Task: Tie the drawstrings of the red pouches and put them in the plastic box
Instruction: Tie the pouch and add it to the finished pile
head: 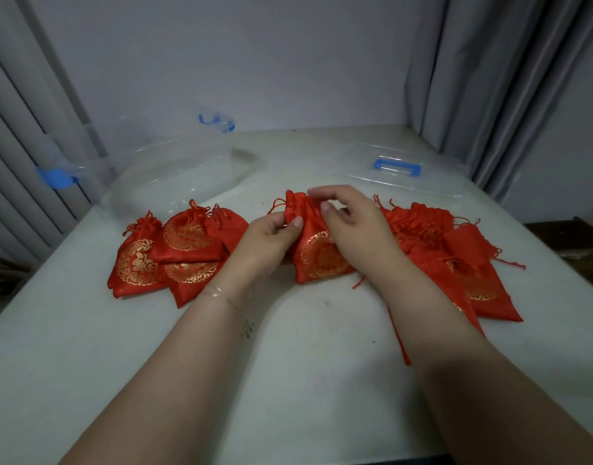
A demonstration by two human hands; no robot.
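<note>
So the red satin drawstring pouch with the gold round print (313,245) lies flat at the table's middle, long axis running away from the person, gathered mouth at the far end, fat bottom nearest. Looks light, floppy and kinda slippery, so best grabbed at the neck or by its thin red cords (277,205), not the body. The left hand (271,234) pinches the pouch's left edge near the neck, thumb on top. The right hand (347,218) is curled over the mouth, fingertips pinching the gathered top. Left pile of red pouches (174,255) looks cinched; right pile (456,253) looks looser. The clear plastic box with blue latches (174,172) sits behind, its clear lid (397,169) far right on the pale table (288,380).
</note>
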